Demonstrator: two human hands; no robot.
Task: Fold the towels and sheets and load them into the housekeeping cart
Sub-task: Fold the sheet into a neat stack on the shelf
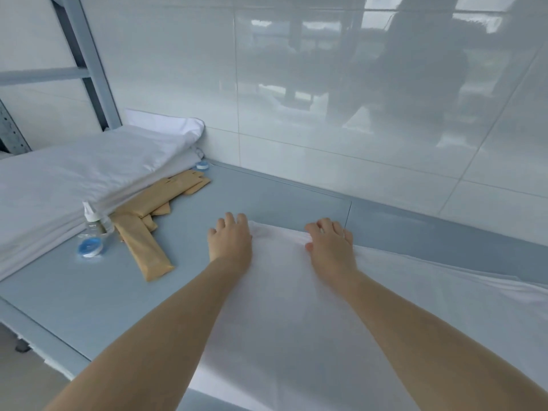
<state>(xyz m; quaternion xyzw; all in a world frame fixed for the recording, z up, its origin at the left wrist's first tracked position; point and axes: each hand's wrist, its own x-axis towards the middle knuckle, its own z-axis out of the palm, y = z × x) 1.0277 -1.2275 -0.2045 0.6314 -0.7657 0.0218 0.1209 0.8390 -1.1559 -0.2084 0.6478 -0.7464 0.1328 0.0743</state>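
- Head view: both hands are on the far edge of a white sheet (296, 307) lying on the grey bench (89, 307).
- The left hand (229, 240) rests at the sheet's left corner with its fingers bent over the edge. I cannot tell if this grip pinches the cloth.
- The right hand (330, 244) has its grip closed on the edge, thumb under and fingers curled on top.
- The sheet runs from the two grips back to the person and off to the right. It looks like it still needs more folds.
- Far left of the left grip sits a pile of folded white linen (74, 185). That part looks done.
- No cart shows, so the loading looks still to do.
- Between the pile and the left grip lie tan packets (142, 235), a small clear bottle (92, 221) and a blue and white roll (89, 247).
- Past both grips stands a shiny white tile wall (296, 84). A grey metal rack (89, 54) stands far left.
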